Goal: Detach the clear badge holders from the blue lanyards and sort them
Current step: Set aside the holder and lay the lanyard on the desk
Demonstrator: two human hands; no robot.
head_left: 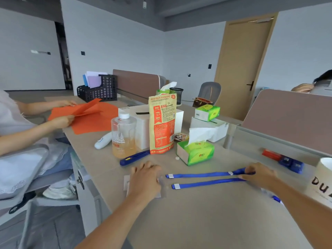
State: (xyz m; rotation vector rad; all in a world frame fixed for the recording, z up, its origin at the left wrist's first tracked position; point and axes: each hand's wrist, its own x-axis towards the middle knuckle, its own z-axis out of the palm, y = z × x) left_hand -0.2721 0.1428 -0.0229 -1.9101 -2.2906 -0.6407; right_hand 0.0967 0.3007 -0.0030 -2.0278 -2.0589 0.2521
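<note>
Now lanyards (197, 175): lie left-right between hands.
Right hand (258, 175): pinches their right end.
Left hand (145, 178): covers badge holder (126, 182); grasp hidden.

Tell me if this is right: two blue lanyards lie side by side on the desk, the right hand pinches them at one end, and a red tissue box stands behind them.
Wrong colour: the head view shows the tissue box is green, not red. The blue lanyards do lie side by side on the desk, the right hand pinching them at one end.
</note>
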